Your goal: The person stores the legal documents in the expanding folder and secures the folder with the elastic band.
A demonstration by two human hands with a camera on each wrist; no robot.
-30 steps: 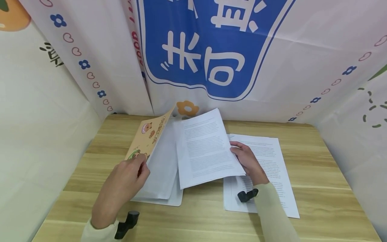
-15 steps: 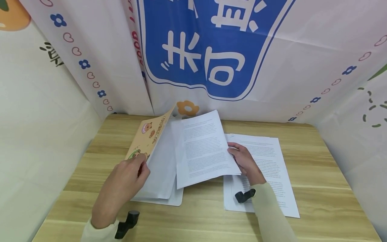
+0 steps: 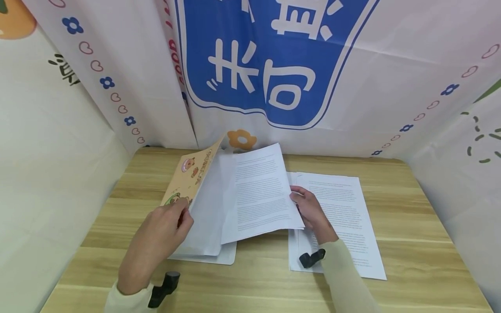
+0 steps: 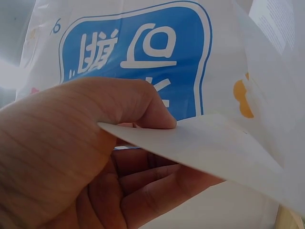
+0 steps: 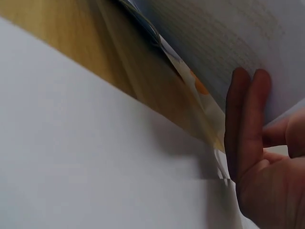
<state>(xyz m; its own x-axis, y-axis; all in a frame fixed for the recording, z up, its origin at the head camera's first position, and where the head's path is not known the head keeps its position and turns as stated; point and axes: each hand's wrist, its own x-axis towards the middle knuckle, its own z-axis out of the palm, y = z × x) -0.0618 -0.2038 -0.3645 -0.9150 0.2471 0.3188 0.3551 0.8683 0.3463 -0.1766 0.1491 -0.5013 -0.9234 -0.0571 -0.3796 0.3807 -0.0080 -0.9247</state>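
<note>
In the head view my left hand (image 3: pixel 158 234) pinches the raised orange cover (image 3: pixel 192 174) of a folder with cartoon animals on it. The left wrist view shows the thumb above the cover's pale edge (image 4: pixel 209 143) and the fingers beneath. A translucent plastic sleeve (image 3: pixel 203 226) lies under the cover. My right hand (image 3: pixel 310 211) grips the right edge of some printed sheets (image 3: pixel 260 191), tilted above the table, their left part against or inside the sleeve; I cannot tell which. From the right wrist, two fingers (image 5: pixel 252 114) lie along the sheets' underside.
More printed paper (image 3: pixel 348 217) lies flat on the wooden table (image 3: pixel 407 243), partly under my right forearm. A white printed curtain (image 3: pixel 344 104) hangs behind the table, with more white fabric at both sides. Each wrist wears a small black camera mount (image 3: pixel 166 287).
My right hand has moved a little left, carrying the printed sheets further over the sleeve. My left hand stays in place, holding the cover up. The whole view has shifted very slightly.
</note>
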